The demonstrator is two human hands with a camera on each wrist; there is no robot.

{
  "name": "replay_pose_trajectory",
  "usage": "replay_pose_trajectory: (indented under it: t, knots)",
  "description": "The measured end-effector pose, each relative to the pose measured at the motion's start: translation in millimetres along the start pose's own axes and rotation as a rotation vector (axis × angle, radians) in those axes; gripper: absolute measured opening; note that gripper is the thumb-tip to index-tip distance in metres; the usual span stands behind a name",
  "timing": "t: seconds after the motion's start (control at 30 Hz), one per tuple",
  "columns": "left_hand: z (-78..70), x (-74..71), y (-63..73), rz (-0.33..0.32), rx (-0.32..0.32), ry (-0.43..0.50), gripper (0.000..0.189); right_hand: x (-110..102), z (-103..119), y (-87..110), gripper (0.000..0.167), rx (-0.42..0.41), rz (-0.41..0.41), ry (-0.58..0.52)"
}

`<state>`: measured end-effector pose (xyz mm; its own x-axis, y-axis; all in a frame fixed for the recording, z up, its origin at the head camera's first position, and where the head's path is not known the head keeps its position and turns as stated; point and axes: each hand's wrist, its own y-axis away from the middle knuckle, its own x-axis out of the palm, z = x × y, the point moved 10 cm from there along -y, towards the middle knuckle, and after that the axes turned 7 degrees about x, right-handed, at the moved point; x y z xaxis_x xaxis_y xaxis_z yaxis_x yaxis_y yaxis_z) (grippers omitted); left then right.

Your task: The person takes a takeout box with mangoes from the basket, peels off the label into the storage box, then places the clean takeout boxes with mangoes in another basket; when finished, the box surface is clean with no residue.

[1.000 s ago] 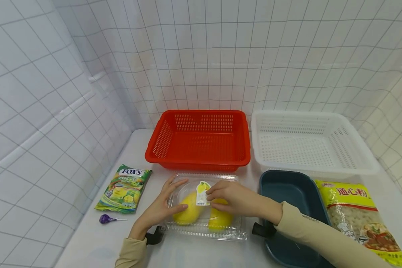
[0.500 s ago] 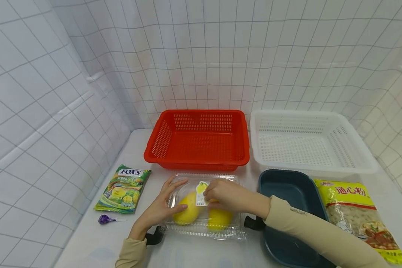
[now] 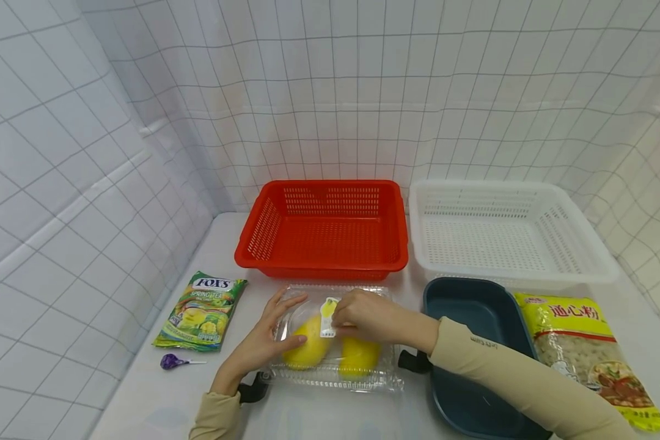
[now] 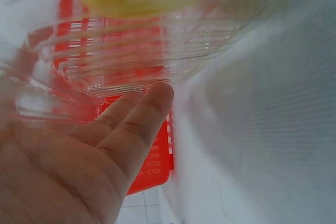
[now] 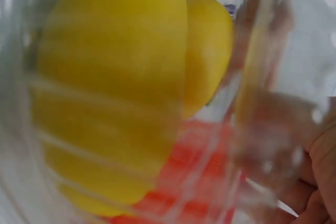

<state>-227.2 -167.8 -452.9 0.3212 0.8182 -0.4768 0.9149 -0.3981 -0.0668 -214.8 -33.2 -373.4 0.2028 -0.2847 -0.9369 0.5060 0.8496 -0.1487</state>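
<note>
White cloth (image 3: 330,91) with a grid of thin dark lines hung behind and beside a white desk (image 3: 313,415). On the desk, nearest the person, lay a clear box (image 3: 308,383) holding two yellow fruits (image 3: 310,348), with a small label (image 3: 327,318) on its lid. The left hand (image 3: 261,342) rested at the box's 9 o'clock, its fingers loosely spread and nearly straight, touching the ridged side, the thumb over the lid. The right hand (image 3: 363,316) came in at the label's 3 o'clock, its fingers bent and pinching that edge; the fingertips were partly hidden. Its beige sleeve (image 3: 484,360) crossed above a blue tray (image 3: 470,299), which sat at the box's 3 o'clock.

A red basket (image 3: 330,269) stood at 12 o'clock from the box, with a white basket (image 3: 506,278) at its 3 o'clock. A pasta bag (image 3: 577,330) lay just beside the tray, on its 3 o'clock side. A green candy bag (image 3: 200,315) was at the box's 9 o'clock, and a purple lollipop (image 3: 170,362) at the candy bag's 7 o'clock.
</note>
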Motion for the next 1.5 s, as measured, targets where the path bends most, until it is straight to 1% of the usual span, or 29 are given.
replay_pose_trajectory:
  t: [0.23,0.37,0.5,0.6,0.67,0.73,0.9,1.0,1.07,1.2,1.23,1.3,1.5]
  knots:
    - [-1.6,-0.3,-1.2,0.000,0.023,-0.012,0.069,-3.1,-0.6,-0.2,0.017,-0.013,-0.027,-0.021]
    - [-1.9,0.3,-1.7,0.005,0.024,-0.014,0.069,-3.7,-1.8,-0.3,0.017,-0.013,-0.033,-0.031]
    - [-1.1,1.3,-2.0,0.010,0.012,-0.006,0.069,-1.4,-1.5,0.0,0.016,-0.007,-0.022,0.020]
    - [-1.1,1.3,-2.1,0.009,0.009,0.001,0.069,-0.5,1.5,0.4,0.014,-0.027,-0.025,0.083]
    - [-1.9,1.1,-2.1,0.007,0.013,0.005,0.069,-1.3,3.0,0.9,0.012,-0.038,-0.033,0.089]
    - [-2.4,1.1,-2.2,0.007,0.015,0.007,0.069,-1.6,1.7,1.2,0.011,-0.037,-0.035,0.064]
    - [-3.2,1.2,-2.7,0.011,0.019,0.004,0.069,-7.4,-1.9,1.6,0.011,-0.028,-0.037,-0.045]
    - [-4.5,1.2,-2.7,0.013,0.023,-0.002,0.069,-10.3,-2.3,1.4,0.011,-0.030,-0.040,-0.068]
    - [-5.1,0.7,-2.5,0.013,0.025,-0.005,0.069,-8.2,-2.3,1.0,0.012,-0.032,-0.031,-0.028]
    - [-6.3,-0.5,-2.0,0.009,0.026,-0.012,0.069,-2.9,1.4,-0.1,0.012,-0.053,-0.015,0.094]
    - [-6.0,-0.7,-1.9,0.008,0.025,-0.011,0.069,-2.7,2.2,-0.5,0.012,-0.056,-0.014,0.103]
    - [-5.6,-0.6,-1.8,0.008,0.020,-0.009,0.069,-4.2,2.5,-1.3,0.011,-0.051,-0.009,0.076]
    - [-2.9,-1.0,-1.1,0.010,0.015,-0.013,0.069,-7.2,-6.2,-0.5,0.015,-0.005,0.046,-0.091]
